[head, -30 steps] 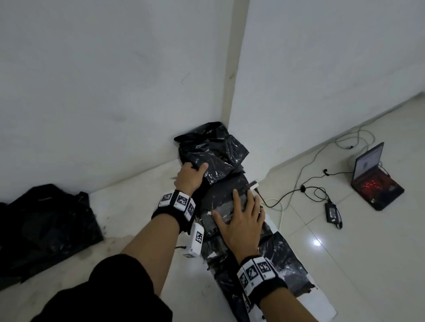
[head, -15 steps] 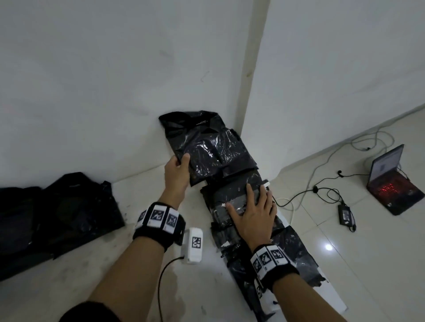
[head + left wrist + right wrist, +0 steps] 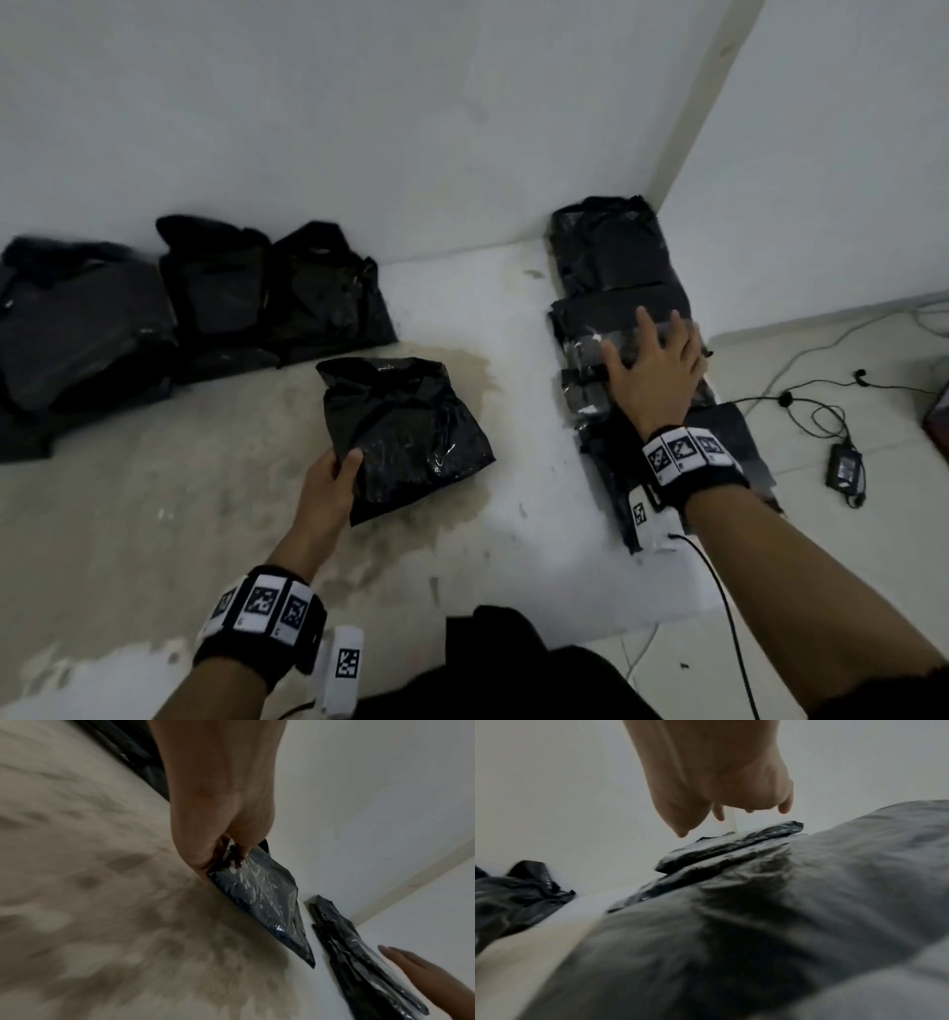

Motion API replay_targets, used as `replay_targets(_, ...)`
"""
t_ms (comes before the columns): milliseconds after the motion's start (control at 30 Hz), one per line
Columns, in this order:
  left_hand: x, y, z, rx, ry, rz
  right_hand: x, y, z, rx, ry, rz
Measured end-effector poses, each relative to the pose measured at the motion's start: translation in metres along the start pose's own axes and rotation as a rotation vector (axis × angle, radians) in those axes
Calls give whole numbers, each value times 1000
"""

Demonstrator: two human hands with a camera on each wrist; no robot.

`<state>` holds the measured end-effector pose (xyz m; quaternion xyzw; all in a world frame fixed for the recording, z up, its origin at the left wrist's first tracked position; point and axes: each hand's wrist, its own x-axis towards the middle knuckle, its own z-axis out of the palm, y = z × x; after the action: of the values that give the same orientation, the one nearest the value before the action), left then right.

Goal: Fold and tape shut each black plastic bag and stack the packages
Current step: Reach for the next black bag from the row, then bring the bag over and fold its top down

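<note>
Bag (image 3: 405, 431) (left hand (image 3: 328, 478) gripping) now off row (image 3: 616, 318).

Held bag (image 3: 405, 437): glossy, crinkled black plastic film.
Bags, upper left (image 3: 179, 303): duller black plastic.
Floor (image 3: 154, 488): matt, stained, rough-looking.
Wall (image 3: 359, 103): matt white.

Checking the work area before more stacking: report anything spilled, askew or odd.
A dark, damp-looking stain spreads over the floor under the black bag that the left hand grips. Whether it is wet is unclear.

A power adapter (image 3: 846, 466) lies on the tiled floor (image 3: 847, 545); tangled cables (image 3: 801, 406) run beside it.
</note>
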<state>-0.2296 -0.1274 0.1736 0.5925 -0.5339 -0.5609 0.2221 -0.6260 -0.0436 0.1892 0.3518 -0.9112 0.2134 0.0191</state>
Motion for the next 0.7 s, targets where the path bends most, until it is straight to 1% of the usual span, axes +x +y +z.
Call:
replay_targets(100,-18,-29,-16,-4,-15,-79,-27,-26,-4,101,54,-174)
replay_targets(133,-24,-33,-17,-17,-45,-95,-38,-37,-4,152,44,-244)
replay_targets(167,-29,-36,-18,-28,-77,-106,-51,-47,-2,221,-15,-307)
replay_targets(200,-32,-39,-18,-25,-98,-112,-66,-57,1,300,-146,-344)
replay_targets(233,-35,-39,-16,-15,-111,-108,-82,-67,6,364,-327,-345)
replay_targets(300,-36,-37,-15,6,-120,-114,-113,-83,14,423,-678,-270)
replay_targets(333,-35,-36,-16,15,-129,-130,-127,-88,18,442,-780,-214)
replay_targets(367,-34,-35,-18,27,-141,-148,-138,-92,22,465,-831,-163)
replay_targets(433,-31,-35,-23,63,-143,-160,-156,-93,30,492,-842,-76)
replay_targets(500,-32,-36,-23,91,-138,-148,-167,-93,35,503,-821,-26)
replay_targets(567,-34,-35,-17,107,-174,-127,-172,-94,37,509,-816,15)
replay_targets(633,-36,-35,-9,114,-233,-89,-173,-92,37,524,-763,54)
replay_targets(700,-36,-33,-1,206,-266,-19,-172,-86,34,528,-700,106)
